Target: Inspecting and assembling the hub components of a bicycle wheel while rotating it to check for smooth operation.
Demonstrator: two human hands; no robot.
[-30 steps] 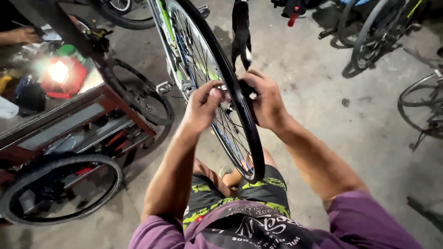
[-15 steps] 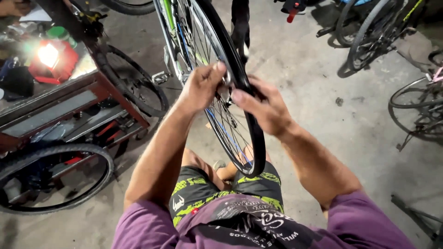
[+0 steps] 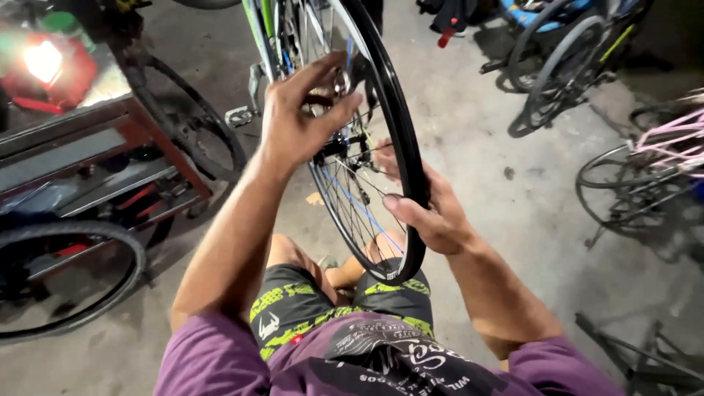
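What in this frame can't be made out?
- Hub: head view, partly behind the left hand; its parts unclear.
- Right hand fingers: behind the rim.
- Wheel top: cut off by the upper edge.
- Items on the bench: washed out by lamp glare.

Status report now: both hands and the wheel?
Left hand open at wheel hub. Right hand gripping black rim. Wheel upright over knees. Nothing in the way.

**Both my hands up, arms bent**

My left hand [image 3: 297, 121] sits at 11 o'clock, fingers spread and curled, thumb pointing toward 2 o'clock. My right hand [image 3: 429, 213] sits at 4 o'clock, fingers wrapped in a grip, forearm running down toward 5.
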